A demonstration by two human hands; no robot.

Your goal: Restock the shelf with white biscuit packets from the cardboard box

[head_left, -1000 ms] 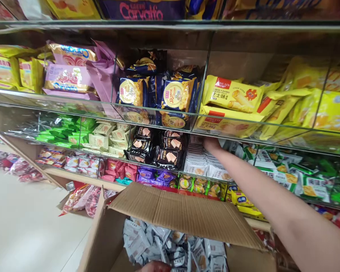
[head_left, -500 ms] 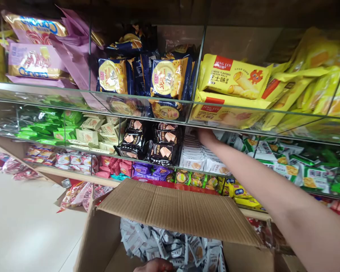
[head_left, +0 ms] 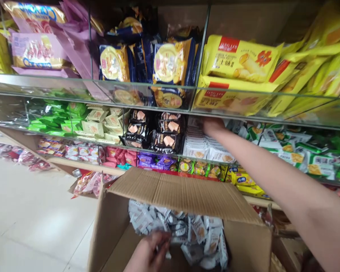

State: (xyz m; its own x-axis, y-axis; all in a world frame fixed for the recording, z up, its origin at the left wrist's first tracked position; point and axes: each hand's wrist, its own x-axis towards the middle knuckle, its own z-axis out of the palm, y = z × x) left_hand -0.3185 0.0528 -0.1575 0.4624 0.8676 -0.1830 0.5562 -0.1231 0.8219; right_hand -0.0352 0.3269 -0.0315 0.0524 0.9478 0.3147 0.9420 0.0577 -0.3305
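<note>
Loose grey-white packets (head_left: 198, 228) lie just beyond the left hand (head_left: 153, 247), towards the carton's (head_left: 110, 226) far edge, long axes mixed.
The left hand is nearer them, fingers curled narrow; blur means I cannot tell if it grips a packet. The right hand (head_left: 215, 126) reaches beneath the upper shelf's (head_left: 232, 116) front edge, above stacked white packets (head_left: 195, 147); its grip is hidden. Counted: 2 hands, 1 carton, 2 stacked rows at the front; loose packets overlap too much to count.
</note>
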